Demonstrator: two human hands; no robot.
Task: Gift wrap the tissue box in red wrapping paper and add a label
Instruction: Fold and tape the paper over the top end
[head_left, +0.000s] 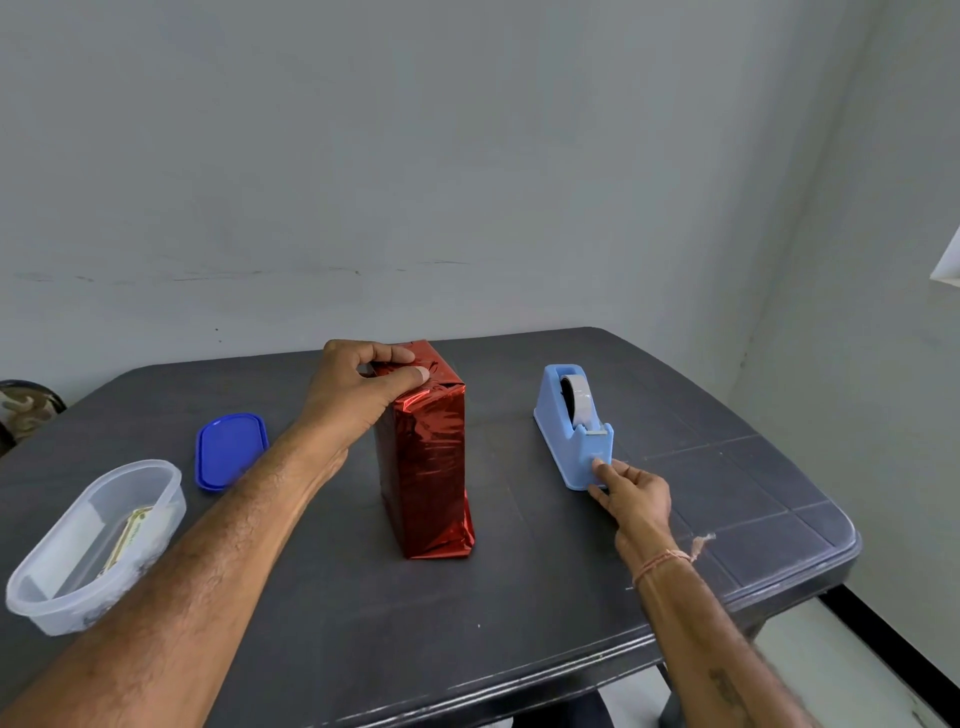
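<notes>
Between thumb and fingers my left hand pinches the folded red wrapping paper on top of the tissue box, which stands upright in the middle of the table. My right hand touches the blue plastic tape dispenser with a straight index finger. The wrapping seems nearly done, shiny and creased; the top tape and the label are left.

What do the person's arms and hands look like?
No sleeves or gloves: both arms are bare. The right hand has a thin, frayed orange thread at its wrist, and that forearm bears a dark tattoo-like mark. The left hand wears nothing.
</notes>
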